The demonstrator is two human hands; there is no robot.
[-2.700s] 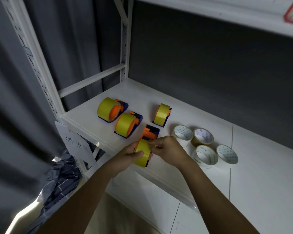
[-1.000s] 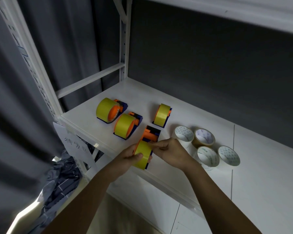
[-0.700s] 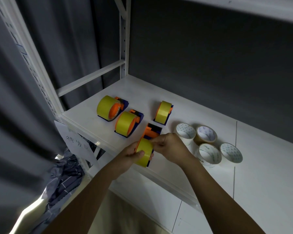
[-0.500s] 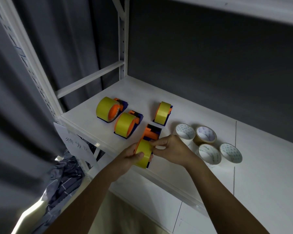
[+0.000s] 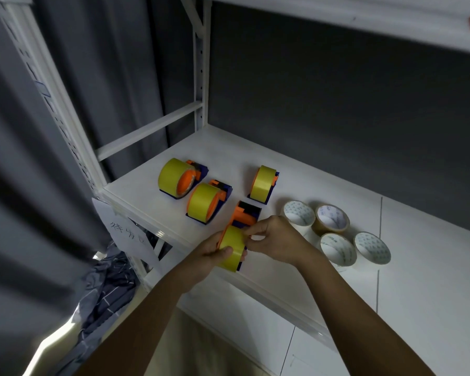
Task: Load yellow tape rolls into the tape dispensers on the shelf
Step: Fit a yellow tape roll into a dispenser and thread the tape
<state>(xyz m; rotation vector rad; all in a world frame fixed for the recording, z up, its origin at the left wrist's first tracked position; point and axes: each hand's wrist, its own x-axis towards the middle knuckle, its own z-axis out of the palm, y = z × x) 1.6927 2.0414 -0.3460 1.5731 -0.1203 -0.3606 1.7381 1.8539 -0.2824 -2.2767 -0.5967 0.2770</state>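
Step in hand: seating a yellow tape roll point(image 5: 231, 248) into the near tape dispenser point(image 5: 245, 219), at the front edge of the white shelf point(image 5: 296, 169); likely also freeing the tape's end, though that end is too small to make out.
Key relation: the roll stands on edge, its axis running roughly left to right; the dispenser's orange core and dark blue base lie just beyond it, on the far side, so the roll appears to need to travel away from the person.
Left hand point(image 5: 210, 252): wraps the roll's near-left side, thumb pressed on the yellow face, fingers curled under it.
Right hand point(image 5: 276, 241): thumb and forefinger pinch the roll's upper right rim, the other fingers folded.
Nearer hand: both touch the roll; the right sits closer to the dispenser's core.
Roll: smooth, glossy yellow band wound on an orange-edged hub, a short wide cylinder.
Loaded dispensers: three farther back, a far-left one point(image 5: 182, 177), a middle one point(image 5: 207, 204), and a far-right one point(image 5: 263, 183), each a yellow roll on an orange wheel in a blue cradle.
Spare rolls: four rolls point(image 5: 337, 232) lying flat to the right, printed paper cores showing, three pale and one tan.
Progress: judged three done, the fourth under way.
Risk: the glossy roll could slip off the shelf's front edge.
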